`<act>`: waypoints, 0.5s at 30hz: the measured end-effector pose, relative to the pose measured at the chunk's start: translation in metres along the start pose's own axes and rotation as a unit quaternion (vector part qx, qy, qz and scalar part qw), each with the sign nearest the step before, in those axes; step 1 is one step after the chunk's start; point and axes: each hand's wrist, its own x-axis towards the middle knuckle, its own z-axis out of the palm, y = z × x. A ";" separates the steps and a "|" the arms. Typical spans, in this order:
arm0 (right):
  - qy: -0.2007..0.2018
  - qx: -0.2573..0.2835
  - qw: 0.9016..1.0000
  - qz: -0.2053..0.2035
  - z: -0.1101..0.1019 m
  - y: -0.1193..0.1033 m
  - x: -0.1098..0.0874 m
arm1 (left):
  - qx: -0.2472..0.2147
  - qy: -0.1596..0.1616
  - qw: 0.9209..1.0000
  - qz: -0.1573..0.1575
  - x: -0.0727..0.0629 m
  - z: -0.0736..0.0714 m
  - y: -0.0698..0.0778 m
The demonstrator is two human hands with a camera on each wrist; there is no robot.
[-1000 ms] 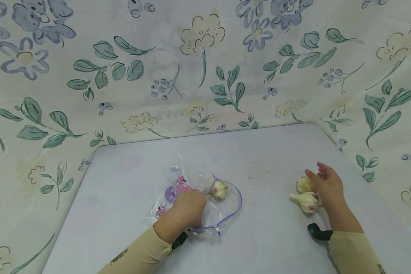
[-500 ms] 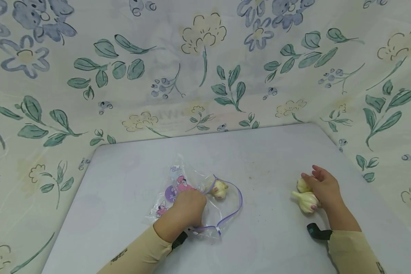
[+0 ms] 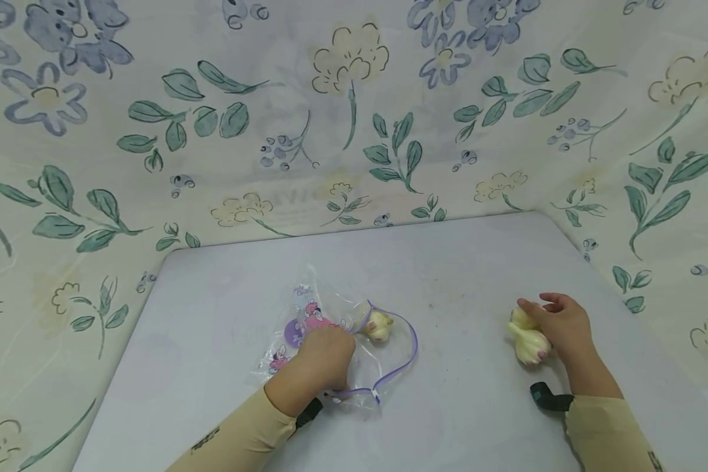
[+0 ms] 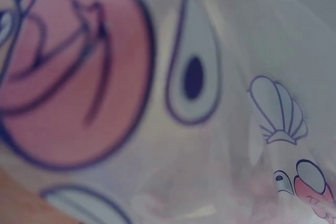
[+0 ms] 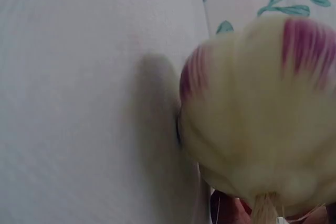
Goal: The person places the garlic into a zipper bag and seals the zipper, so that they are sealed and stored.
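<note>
My left hand (image 3: 324,354) grips a clear plastic bag (image 3: 348,308) printed with pink cartoon figures. Its purple-edged mouth opens to the right, and one garlic bulb (image 3: 378,326) lies just within that edge. Bag plastic with the print (image 4: 194,77) fills the left wrist view. On the right, my right hand (image 3: 566,328) has its thumb and fingers curved round the far garlic bulb (image 3: 524,318), partly hidden by the thumb. A nearer garlic bulb (image 3: 532,347) with purple patches lies against it, stem pointing away. A garlic bulb (image 5: 257,108) looms large in the right wrist view.
Both hands work over a white table (image 3: 448,262). Behind and beside it hangs a floral cloth (image 3: 342,131). A black wrist device (image 3: 549,398) juts from the right sleeve, and another (image 3: 309,413) from the left.
My right hand has come slightly left and nearer, its fingers bending in. The nearer garlic bulb has turned, its stem swinging from leftward to pointing away. My left hand and the bag stay put.
</note>
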 end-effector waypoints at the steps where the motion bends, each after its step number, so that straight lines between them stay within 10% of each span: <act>1: 0.000 -0.004 1.000 -0.001 -0.001 0.000 0.001 | 0.000 0.000 1.000 -0.001 0.000 0.000 0.000; 15: 0.033 -0.037 0.998 -0.047 -0.007 0.003 -0.002 | 0.015 -0.011 1.000 -0.006 -0.001 0.000 0.000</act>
